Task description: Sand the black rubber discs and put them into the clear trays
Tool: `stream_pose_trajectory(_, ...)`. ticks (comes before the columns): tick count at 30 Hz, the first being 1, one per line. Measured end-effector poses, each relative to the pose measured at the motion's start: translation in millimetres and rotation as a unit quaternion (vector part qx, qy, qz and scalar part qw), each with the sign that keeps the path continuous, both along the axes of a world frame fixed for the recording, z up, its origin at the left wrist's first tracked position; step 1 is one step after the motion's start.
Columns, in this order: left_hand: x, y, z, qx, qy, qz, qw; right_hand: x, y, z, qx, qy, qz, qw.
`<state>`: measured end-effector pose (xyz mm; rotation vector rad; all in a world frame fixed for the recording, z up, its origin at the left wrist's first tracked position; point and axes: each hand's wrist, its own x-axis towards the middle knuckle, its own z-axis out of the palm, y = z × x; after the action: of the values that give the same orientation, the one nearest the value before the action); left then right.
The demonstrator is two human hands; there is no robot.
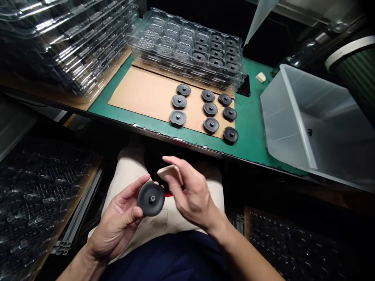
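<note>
From the head camera, a seated person's left hand [115, 222] pinches a black disc [145, 205] by its edge, fingers and thumb curved around it, its centre stud facing up, above the lap. The right hand [195, 193], close beside it, grips a beige pad [170, 172] between thumb and fingers. Beyond, nine similar discs [210, 110] sit in three columns, mostly on cardboard [143, 91], before a clear tray [164, 58] partly filled with black pieces.

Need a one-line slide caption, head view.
Left grip holds a black disc, right grip a pale flat block; nine loose discs lie in front of the clear tray.
</note>
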<state>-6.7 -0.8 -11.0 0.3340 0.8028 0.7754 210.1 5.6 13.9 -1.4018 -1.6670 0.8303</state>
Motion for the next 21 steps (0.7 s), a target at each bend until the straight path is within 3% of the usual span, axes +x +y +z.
stream_pose_trajectory(3,3,0,3.6,0.006,-0.011,0.023,1.000,3,-8,-8.1,-0.102,0.095,-0.045,0.989)
stream_pose_trajectory(5,6,1,5.6,0.013,-0.006,0.015,1.000,0,-17,-13.0,-0.202,0.159,0.001,0.966)
stream_pose_trajectory(7,9,3,5.8,0.026,0.028,0.002,0.999,-9,-27,-17.2,-0.254,0.216,0.041,0.942)
stream_pose_trajectory(12,19,11,-1.6,0.085,0.202,0.001,0.976,-30,-40,-23.1,-0.186,0.178,0.030,0.966)
stream_pose_trajectory(14,21,13,-3.4,0.076,0.198,-0.011,0.977,-32,-40,-24.5,-0.197,0.179,-0.003,0.964)
stream_pose_trajectory(18,27,9,-0.8,0.054,0.100,-0.026,0.993,-28,-37,-28.9,-0.241,0.213,-0.074,0.944)
stream_pose_trajectory(21,34,3,1.8,0.084,0.110,-0.014,0.990,-28,-37,-33.8,-0.225,0.198,-0.073,0.951)
